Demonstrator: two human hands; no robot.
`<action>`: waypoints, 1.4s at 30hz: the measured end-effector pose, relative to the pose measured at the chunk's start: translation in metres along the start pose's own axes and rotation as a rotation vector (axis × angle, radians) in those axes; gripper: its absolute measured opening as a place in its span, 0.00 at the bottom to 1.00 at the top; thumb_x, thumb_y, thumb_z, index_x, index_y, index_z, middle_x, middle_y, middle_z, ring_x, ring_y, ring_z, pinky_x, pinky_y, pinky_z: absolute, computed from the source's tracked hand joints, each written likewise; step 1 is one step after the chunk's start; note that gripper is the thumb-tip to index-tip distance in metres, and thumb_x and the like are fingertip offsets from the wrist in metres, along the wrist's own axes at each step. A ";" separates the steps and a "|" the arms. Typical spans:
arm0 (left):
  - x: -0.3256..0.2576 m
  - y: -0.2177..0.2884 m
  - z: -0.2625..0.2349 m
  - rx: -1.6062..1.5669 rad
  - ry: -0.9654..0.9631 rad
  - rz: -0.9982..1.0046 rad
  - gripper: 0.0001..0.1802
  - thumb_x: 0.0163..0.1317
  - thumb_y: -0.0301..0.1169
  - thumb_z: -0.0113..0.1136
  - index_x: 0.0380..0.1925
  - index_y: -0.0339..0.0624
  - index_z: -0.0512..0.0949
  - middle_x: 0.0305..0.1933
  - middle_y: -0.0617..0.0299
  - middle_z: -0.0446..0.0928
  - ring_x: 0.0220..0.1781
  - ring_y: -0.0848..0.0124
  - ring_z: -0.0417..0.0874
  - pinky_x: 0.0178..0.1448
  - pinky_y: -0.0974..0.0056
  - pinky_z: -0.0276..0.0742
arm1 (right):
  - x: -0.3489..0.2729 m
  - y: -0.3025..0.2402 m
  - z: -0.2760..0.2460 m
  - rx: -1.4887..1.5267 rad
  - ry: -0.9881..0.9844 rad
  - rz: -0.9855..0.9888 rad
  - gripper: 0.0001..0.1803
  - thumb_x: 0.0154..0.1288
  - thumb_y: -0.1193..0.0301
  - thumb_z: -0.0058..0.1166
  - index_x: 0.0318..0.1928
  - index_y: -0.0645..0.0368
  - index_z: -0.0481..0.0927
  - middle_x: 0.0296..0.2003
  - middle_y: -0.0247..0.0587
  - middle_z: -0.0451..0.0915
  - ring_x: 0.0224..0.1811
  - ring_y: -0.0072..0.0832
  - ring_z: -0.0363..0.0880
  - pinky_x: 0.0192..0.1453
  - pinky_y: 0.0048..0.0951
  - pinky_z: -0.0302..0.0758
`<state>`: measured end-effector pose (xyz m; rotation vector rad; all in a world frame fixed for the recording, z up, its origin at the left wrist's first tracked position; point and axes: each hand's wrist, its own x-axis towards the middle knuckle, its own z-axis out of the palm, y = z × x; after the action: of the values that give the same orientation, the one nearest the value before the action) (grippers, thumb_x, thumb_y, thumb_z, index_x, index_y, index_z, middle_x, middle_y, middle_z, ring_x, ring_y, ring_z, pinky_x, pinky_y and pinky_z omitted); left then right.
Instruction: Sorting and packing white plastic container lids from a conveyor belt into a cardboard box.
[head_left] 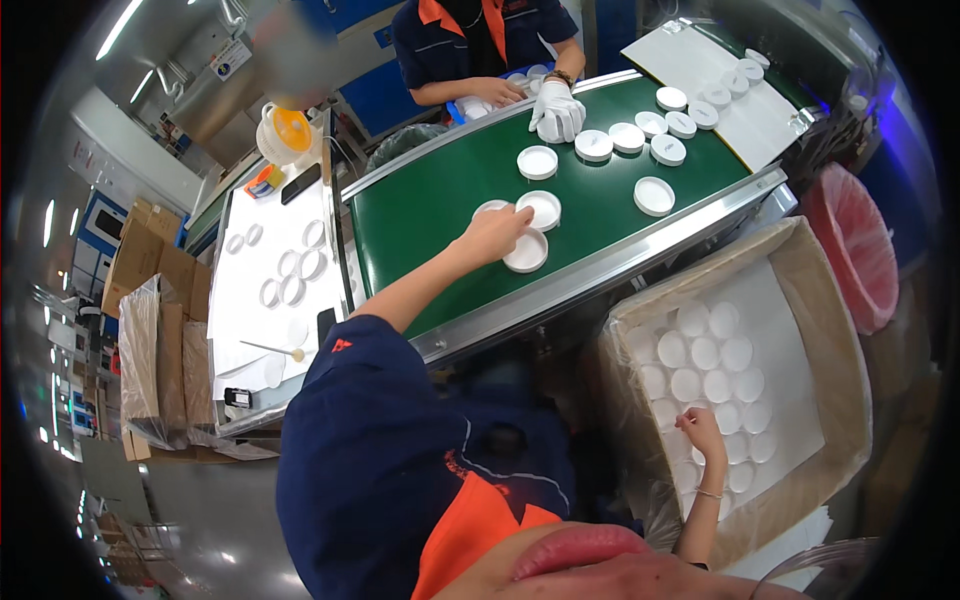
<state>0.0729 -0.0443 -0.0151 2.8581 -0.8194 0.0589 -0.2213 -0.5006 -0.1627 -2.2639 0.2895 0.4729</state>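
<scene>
On the green conveyor belt (420, 235), my left hand (493, 236) reaches in with its fingers closed at the rim of a shallow white round lid (541, 210). Another white lid (526, 252) lies right below those fingers, and a third, partly hidden, shows behind them. Down at the right, my right hand (703, 432) is inside a lined cardboard box (842, 400), its fingers curled together over rows of white round lids (716, 384). Whether those fingers grip a lid is hidden.
Across the belt, a person's white-gloved hand (557, 112) rests near several white lids (594, 146). A pale chute (705, 85) meets the belt's far right end. A pink bag-lined bin (850, 245) stands beyond the box. At left, a white table (240, 330) carries clear rings (311, 264) and a phone (301, 184).
</scene>
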 end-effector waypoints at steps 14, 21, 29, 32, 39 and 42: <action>-0.035 0.018 -0.025 -0.026 0.114 -0.129 0.10 0.60 0.29 0.55 0.42 0.47 0.71 0.34 0.55 0.79 0.33 0.55 0.81 0.36 0.51 0.74 | -0.003 -0.019 0.000 -0.028 -0.056 -0.009 0.12 0.53 0.67 0.62 0.29 0.66 0.82 0.25 0.45 0.81 0.29 0.30 0.79 0.35 0.31 0.74; -0.050 0.053 -0.047 -0.636 0.306 -0.185 0.09 0.64 0.29 0.54 0.44 0.46 0.70 0.31 0.59 0.77 0.30 0.66 0.79 0.36 0.63 0.74 | 0.006 -0.042 0.002 0.574 -0.046 0.019 0.08 0.63 0.69 0.55 0.34 0.62 0.79 0.29 0.34 0.81 0.31 0.20 0.78 0.37 0.24 0.75; -0.074 0.129 -0.051 -1.650 0.093 0.041 0.15 0.60 0.25 0.60 0.45 0.45 0.67 0.37 0.72 0.72 0.40 0.84 0.71 0.46 0.75 0.68 | 0.007 -0.039 0.005 0.390 0.023 0.014 0.07 0.62 0.70 0.56 0.32 0.62 0.79 0.27 0.33 0.80 0.29 0.20 0.78 0.36 0.23 0.75; -0.076 0.136 -0.041 -1.681 0.068 0.043 0.14 0.63 0.31 0.57 0.47 0.45 0.67 0.43 0.71 0.72 0.46 0.84 0.70 0.50 0.72 0.68 | 0.010 -0.023 0.010 0.270 0.059 0.016 0.08 0.61 0.71 0.57 0.30 0.63 0.79 0.23 0.34 0.79 0.26 0.21 0.78 0.32 0.22 0.74; -0.094 0.141 -0.006 -2.248 -0.130 -0.158 0.25 0.65 0.41 0.56 0.60 0.44 0.69 0.62 0.60 0.71 0.65 0.66 0.70 0.69 0.55 0.65 | 0.010 0.004 0.023 0.317 0.083 0.070 0.11 0.58 0.67 0.60 0.30 0.65 0.80 0.21 0.36 0.79 0.23 0.21 0.76 0.29 0.23 0.72; -0.080 0.160 -0.010 -2.533 -0.271 -0.012 0.25 0.67 0.44 0.52 0.59 0.44 0.70 0.63 0.60 0.71 0.65 0.64 0.70 0.69 0.52 0.63 | 0.011 0.010 0.020 0.234 0.089 0.017 0.12 0.59 0.67 0.60 0.30 0.65 0.80 0.21 0.37 0.79 0.22 0.21 0.76 0.29 0.25 0.72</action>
<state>-0.0798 -0.1342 0.0121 0.4205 -0.2130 -0.7289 -0.2199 -0.4930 -0.1868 -2.0577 0.3893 0.3286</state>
